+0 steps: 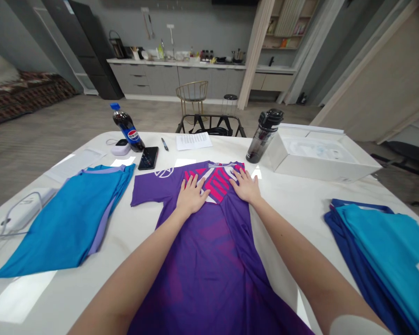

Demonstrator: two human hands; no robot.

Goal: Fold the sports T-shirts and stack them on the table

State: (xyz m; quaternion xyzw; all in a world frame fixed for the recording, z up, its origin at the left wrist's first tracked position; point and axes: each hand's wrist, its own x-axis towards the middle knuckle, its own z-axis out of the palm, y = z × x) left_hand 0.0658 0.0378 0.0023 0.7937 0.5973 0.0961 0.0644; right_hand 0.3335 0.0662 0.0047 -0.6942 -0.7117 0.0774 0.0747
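Fingers of the left hand [191, 194] and right hand [246, 185] lay spread and flat, grasping nothing, pressed on the chest of the purple jersey [209, 251]. It lay face-up along the middle of the white table [132, 232], one sleeve out to the left. It looked light, limp and slick, best pinched at shoulder seams or hem. Folded blue shirts [66, 218] flanked it.

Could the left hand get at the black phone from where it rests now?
Probably yes. The left hand lies flat on the purple shirt, and the black phone sits on the table just beyond the shirt's sleeve, with only bare tabletop and flat sleeve between them.
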